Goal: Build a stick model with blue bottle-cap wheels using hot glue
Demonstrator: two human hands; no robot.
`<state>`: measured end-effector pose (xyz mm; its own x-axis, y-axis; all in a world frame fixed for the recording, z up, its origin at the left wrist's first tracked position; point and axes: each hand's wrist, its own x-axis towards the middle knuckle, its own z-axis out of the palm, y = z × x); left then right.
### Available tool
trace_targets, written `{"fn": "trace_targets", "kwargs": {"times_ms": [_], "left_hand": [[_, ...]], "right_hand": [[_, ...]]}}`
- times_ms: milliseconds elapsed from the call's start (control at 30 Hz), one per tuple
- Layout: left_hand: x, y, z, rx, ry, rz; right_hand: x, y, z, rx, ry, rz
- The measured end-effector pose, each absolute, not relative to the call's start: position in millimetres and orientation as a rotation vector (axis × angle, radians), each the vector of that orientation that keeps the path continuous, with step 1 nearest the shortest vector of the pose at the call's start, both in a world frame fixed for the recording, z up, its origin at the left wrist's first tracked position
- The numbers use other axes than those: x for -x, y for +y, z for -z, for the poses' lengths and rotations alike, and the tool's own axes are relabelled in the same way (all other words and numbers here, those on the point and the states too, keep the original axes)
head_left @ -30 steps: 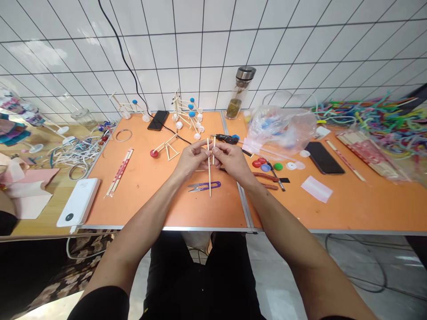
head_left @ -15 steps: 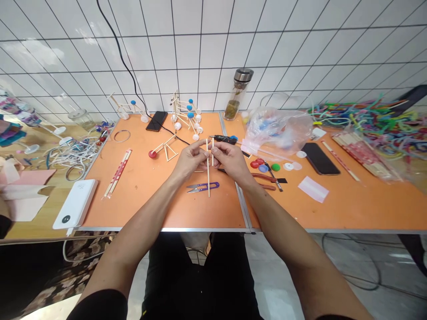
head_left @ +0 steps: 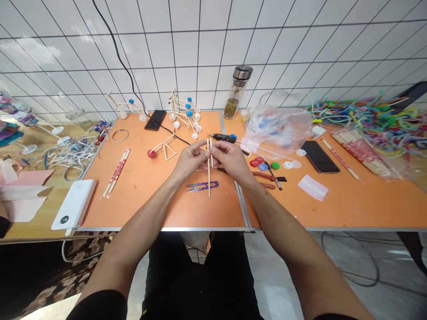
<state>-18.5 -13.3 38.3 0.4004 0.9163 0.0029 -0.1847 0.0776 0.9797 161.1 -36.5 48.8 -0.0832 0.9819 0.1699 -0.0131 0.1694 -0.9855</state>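
My left hand (head_left: 191, 160) pinches a long wooden chopstick (head_left: 209, 180), which hangs upright over the table. Beside it, my right hand (head_left: 231, 158) pinches a shorter piece of stick (head_left: 211, 161), upright and alongside the long one, their upper ends near level. Purple-handled thread snips (head_left: 200, 186) lie beneath the long stick. Partly behind my right hand are red-handled pliers (head_left: 265, 180). A black tool (head_left: 224, 138) with a thin tip rests beyond my fingertips. To the left lies a small stick frame (head_left: 168, 149) with a red cap (head_left: 151, 154).
Stick models with blue and white caps (head_left: 187, 113) stand at the back, near a phone (head_left: 155, 120) and a glass bottle (head_left: 235, 93). A plastic bag (head_left: 276, 129), another phone (head_left: 320, 157) and wrapped chopsticks (head_left: 363, 151) are on the right. A white power bank (head_left: 75, 203) lies left.
The two sticks have come closer together between my hands, the short one shifting slightly left toward the long one. The camera view has moved slightly.
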Motion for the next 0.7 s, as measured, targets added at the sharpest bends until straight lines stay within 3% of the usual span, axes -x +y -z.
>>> {"fn": "trace_targets", "kwargs": {"times_ms": [700], "left_hand": [[18.9, -12.1, -37.7, -1.228, 0.780, -0.971]], "right_hand": [[-162.6, -37.2, -51.1, 1.080, -1.336, -1.150]]}}
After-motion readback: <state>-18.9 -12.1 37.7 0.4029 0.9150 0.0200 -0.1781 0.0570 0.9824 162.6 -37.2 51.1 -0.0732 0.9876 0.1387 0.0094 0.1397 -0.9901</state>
